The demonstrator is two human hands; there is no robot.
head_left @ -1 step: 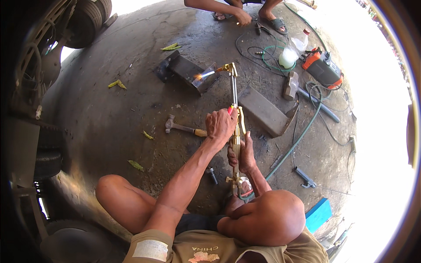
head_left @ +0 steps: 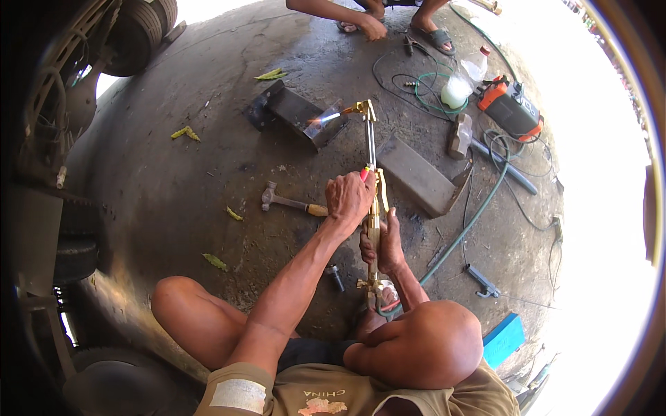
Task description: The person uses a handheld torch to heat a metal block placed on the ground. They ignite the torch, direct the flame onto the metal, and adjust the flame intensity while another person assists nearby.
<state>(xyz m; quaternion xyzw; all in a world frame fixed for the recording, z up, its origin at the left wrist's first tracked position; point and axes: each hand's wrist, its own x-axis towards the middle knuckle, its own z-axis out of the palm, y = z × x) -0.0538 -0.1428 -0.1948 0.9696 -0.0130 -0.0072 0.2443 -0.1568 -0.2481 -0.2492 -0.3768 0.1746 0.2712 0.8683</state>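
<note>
On the stained concrete floor (head_left: 173,201), left hand (head_left: 349,197) and right hand (head_left: 383,244) both clasp the long brass cutting torch (head_left: 371,149), its axis running far to the flaming tip touching the dark steel channel block (head_left: 295,111).

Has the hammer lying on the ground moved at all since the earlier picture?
No. The hammer lies in the same spot, just left of the left hand, head pointing away from the grey metal block, as before.

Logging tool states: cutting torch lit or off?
Lit. A bright flame shows at the torch tip, against the metal piece.
</note>
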